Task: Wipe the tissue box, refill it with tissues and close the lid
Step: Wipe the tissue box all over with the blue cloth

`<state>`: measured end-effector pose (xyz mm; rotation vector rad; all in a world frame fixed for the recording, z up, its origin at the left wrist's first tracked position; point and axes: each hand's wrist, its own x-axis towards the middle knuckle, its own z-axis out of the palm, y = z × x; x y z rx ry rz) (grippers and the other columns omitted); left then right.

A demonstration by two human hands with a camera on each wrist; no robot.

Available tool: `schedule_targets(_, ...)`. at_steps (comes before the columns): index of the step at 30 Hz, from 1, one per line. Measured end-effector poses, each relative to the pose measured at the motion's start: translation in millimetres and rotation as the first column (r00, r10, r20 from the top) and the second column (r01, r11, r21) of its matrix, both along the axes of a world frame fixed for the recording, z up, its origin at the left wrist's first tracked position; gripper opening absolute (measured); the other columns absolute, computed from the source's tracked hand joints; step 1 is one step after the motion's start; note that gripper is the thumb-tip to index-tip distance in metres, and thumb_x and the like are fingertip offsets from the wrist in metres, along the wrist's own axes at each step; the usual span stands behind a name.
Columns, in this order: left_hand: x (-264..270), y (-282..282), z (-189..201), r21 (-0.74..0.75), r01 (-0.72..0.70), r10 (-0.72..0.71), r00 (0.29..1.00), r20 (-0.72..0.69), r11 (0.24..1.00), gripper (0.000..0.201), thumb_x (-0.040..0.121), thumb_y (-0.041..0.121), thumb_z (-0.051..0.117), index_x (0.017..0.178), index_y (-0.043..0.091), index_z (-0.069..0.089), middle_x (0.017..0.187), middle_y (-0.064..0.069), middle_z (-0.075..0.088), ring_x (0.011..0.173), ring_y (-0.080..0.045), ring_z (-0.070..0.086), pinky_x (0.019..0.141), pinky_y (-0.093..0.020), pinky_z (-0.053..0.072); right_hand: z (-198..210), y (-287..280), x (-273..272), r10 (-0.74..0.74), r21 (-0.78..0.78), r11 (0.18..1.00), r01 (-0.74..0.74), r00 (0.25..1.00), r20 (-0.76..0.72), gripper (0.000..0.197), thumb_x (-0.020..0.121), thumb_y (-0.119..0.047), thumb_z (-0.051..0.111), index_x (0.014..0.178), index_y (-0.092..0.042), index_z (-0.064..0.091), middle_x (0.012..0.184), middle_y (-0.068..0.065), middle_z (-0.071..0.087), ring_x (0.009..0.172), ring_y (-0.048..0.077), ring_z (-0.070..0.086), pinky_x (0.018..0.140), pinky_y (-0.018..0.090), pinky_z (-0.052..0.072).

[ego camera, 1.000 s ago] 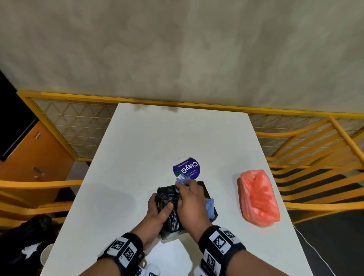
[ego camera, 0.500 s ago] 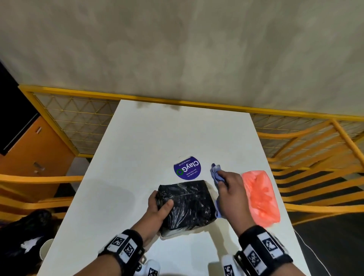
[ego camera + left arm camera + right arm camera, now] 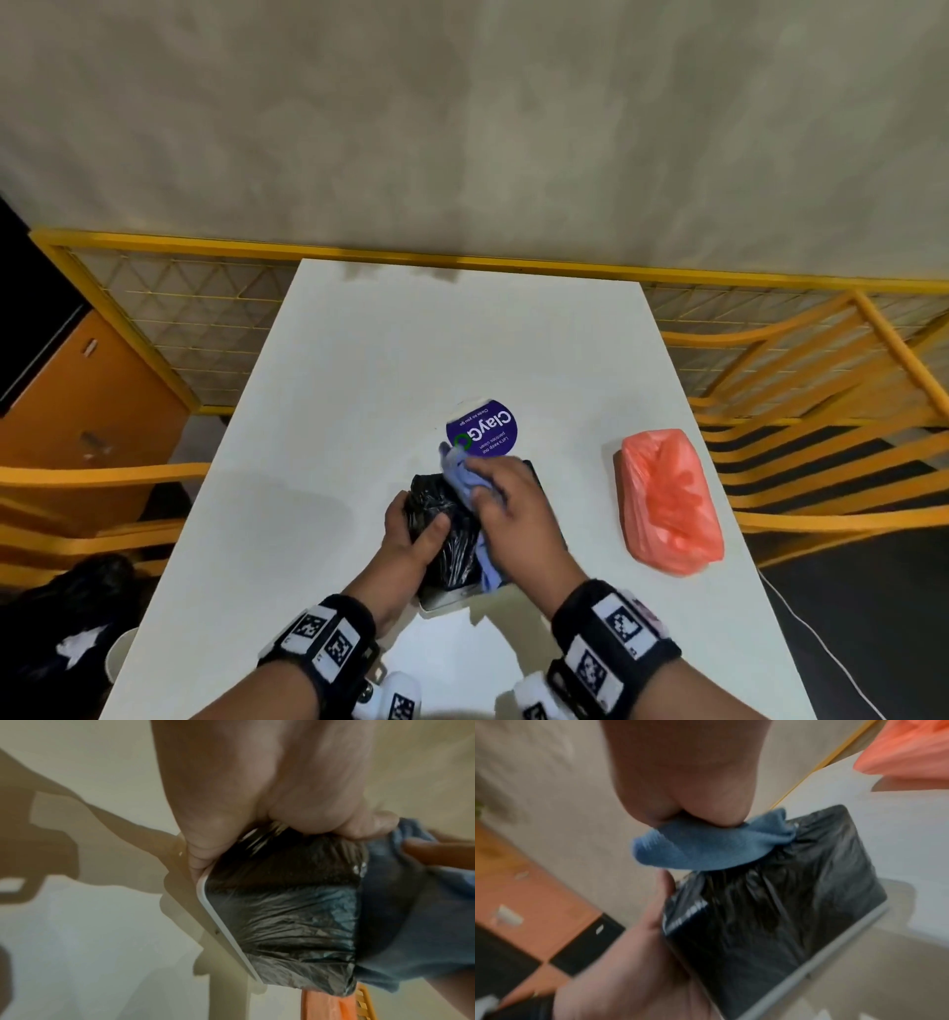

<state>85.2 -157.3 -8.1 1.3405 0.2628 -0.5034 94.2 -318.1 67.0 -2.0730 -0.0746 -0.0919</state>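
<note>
The tissue box (image 3: 449, 552) (image 3: 282, 912) (image 3: 782, 902) is black, wrapped in crinkled black plastic, with a white rim at its near end. It stands on the white table (image 3: 334, 462) near the front. My left hand (image 3: 411, 534) (image 3: 270, 801) grips the box's left side, thumb across its top. My right hand (image 3: 513, 509) (image 3: 687, 780) holds a blue cloth (image 3: 462, 478) (image 3: 706, 845) (image 3: 411, 902) and presses it onto the top of the box. A pink plastic pack of tissues (image 3: 667, 501) (image 3: 906, 750) lies to the right.
A round purple ClayGo sticker (image 3: 482, 426) lies on the table just beyond the box. Yellow railing (image 3: 462, 262) and yellow slatted benches (image 3: 821, 411) surround the table. An orange cabinet (image 3: 77, 401) stands at the left. A thin white cable (image 3: 821, 642) runs at the table's right.
My right hand with the blue cloth has swung back from the box's right side onto its top, moving leftwards. My left hand has kept its grip on the box.
</note>
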Motion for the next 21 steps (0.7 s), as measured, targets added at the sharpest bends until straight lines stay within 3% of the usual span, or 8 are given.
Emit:
schedule_targets(2,-2,2,0,-0.025,0.01,-0.01,1.0,-0.029,1.0,0.121,0.063,0.074,0.078,0.155,0.041,0.008,0.15,0.004,0.046,0.128,-0.012,0.055,0.11,-0.041,0.046,11,-20,3,-0.098,0.018,0.995,0.097,0.991,0.086,0.033,0.089,-0.001,0.054,0.115,-0.017,0.066,0.112,-0.006,0.057,0.108,-0.009,0.05,0.09,0.004,0.035)
schedule_targets(3,-3,4,1,-0.047,0.011,-0.013,0.999,-0.049,0.999,0.116,0.069,0.067,0.079,0.155,0.041,0.005,0.151,0.004,0.044,0.129,-0.012,0.054,0.107,-0.038,0.048,13,-32,2,-0.131,0.006,0.991,0.131,0.984,0.118,0.033,0.088,0.0,0.054,0.113,-0.017,0.067,0.111,-0.006,0.058,0.107,-0.008,0.052,0.09,0.005,0.036)
schedule_targets(6,-8,6,9,-0.094,0.068,-0.074,0.996,-0.058,0.993,0.106,0.076,0.025,0.085,0.151,0.042,0.012,0.139,0.006,0.053,0.116,-0.011,0.063,0.088,-0.028,0.056,4,-59,-7,-0.119,-0.135,0.982,0.128,0.99,0.07,0.036,0.086,0.005,0.056,0.111,-0.018,0.068,0.106,-0.005,0.057,0.103,-0.006,0.053,0.089,0.007,0.037)
schedule_targets(9,-12,8,11,-0.08,0.134,-0.137,0.99,-0.04,0.988,0.1,0.065,0.009,0.08,0.131,0.052,0.019,0.124,0.009,0.058,0.099,-0.003,0.069,0.075,-0.025,0.057,-21,-59,-20,-0.049,-0.296,0.954,0.044,0.999,-0.012,0.036,0.082,0.002,0.054,0.109,-0.017,0.069,0.103,-0.001,0.057,0.099,0.014,0.057,0.088,0.016,0.039)
schedule_targets(12,-11,10,7,-0.036,0.202,-0.203,0.979,-0.024,0.979,0.129,0.06,0.011,0.088,0.146,0.05,0.001,0.137,0.009,0.054,0.119,-0.008,0.062,0.085,-0.026,0.056,-34,-38,-30,-0.006,-0.387,0.922,-0.005,1.0,-0.026,0.041,0.076,-0.005,0.049,0.108,-0.016,0.071,0.103,0.003,0.06,0.095,0.025,0.057,0.083,0.025,0.04)
schedule_targets(16,-9,9,13,-0.022,0.212,-0.212,0.977,0.027,0.977,0.093,0.067,0.001,0.081,0.13,0.044,0.028,0.134,-0.007,0.06,0.115,-0.013,0.066,0.086,-0.028,0.056,-22,-12,-26,0.075,-0.456,0.888,-0.067,0.997,0.0,0.045,0.075,-0.007,0.047,0.113,-0.015,0.07,0.105,0.006,0.061,0.094,0.027,0.055,0.082,0.03,0.046)
schedule_targets(19,-9,9,13,-0.038,0.232,-0.231,0.972,0.031,0.972,0.092,0.073,-0.005,0.082,0.137,0.033,0.028,0.132,-0.014,0.063,0.12,-0.026,0.064,0.092,-0.039,0.057,-10,6,-19,0.227,-0.477,0.849,-0.225,0.972,-0.054,0.048,0.078,-0.009,0.044,0.119,-0.016,0.067,0.112,0.004,0.06,0.098,0.025,0.051,0.085,0.033,0.046)
schedule_targets(21,-11,10,12,-0.038,0.213,-0.212,0.977,0.035,0.976,0.087,0.074,-0.005,0.082,0.136,0.028,0.031,0.133,-0.016,0.061,0.121,-0.027,0.064,0.093,-0.041,0.057,-2,10,-11,0.306,-0.358,0.88,-0.314,0.949,-0.079,0.043,0.081,-0.005,0.045,0.116,-0.014,0.069,0.111,0.006,0.062,0.1,0.023,0.054,0.088,0.028,0.045)
